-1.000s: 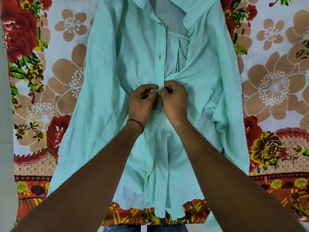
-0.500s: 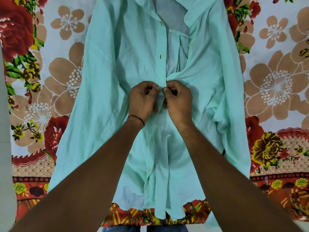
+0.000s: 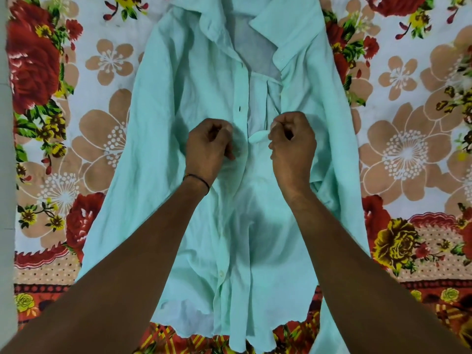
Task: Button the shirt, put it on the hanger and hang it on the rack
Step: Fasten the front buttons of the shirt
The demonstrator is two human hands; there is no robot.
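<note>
Shirt [image 3: 178, 98] lies on floral bedsheet [image 3: 102, 72]; right hand [image 3: 292, 149] pinches its front edge.

Top edge of the frame cuts your mint-green cotton shirt [image 3: 178, 98] at the collar. Its lower right hem runs off the bottom edge. Your forearms [image 3: 357, 251] cover much of the lower front. The fingertips of your left hand [image 3: 208, 149] curl under, so can't tell if they grip cloth. Your right hand [image 3: 293, 146] pinches a placket fold, and the fist hides the rest. The red-and-tan floral bedsheet [image 3: 408, 154] runs out top and right.
</note>
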